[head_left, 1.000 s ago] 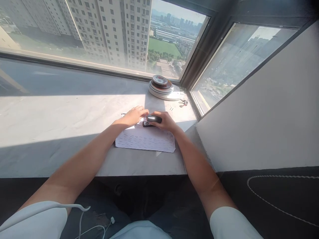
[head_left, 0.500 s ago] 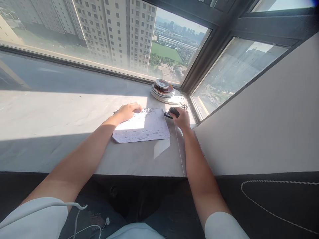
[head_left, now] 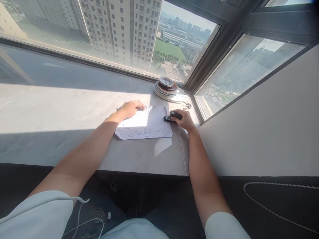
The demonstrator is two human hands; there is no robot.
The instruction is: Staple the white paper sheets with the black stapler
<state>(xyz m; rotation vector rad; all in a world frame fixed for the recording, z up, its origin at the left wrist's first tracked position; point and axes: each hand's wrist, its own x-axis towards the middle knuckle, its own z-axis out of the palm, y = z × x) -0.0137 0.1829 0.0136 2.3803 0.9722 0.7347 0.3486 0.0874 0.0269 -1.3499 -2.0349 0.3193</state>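
"Where is the black stapler point(head_left: 176, 115), and is it held?"
"It is placed at the right edge of the marked paper point(head_left: 146, 131), its tip overlapping that edge in view; whether they touch cannot be told. Its rear is gripped by the right hand point(head_left: 185, 119)."
"What could go wrong?"
"The paper could be creased or pushed askew if its edge is bumped; a crooked bite could be made if the stapler is pressed at a slant."
"How is it pointed?"
"Its parted mouth is turned left, toward the paper; its long axis is laid roughly crosswise."
"And farther out?"
"The paper's upper left is covered by the left hand point(head_left: 131, 109), fingers curled; whether anything is pinched cannot be told. All is supported by a sunlit sill point(head_left: 50, 109)."
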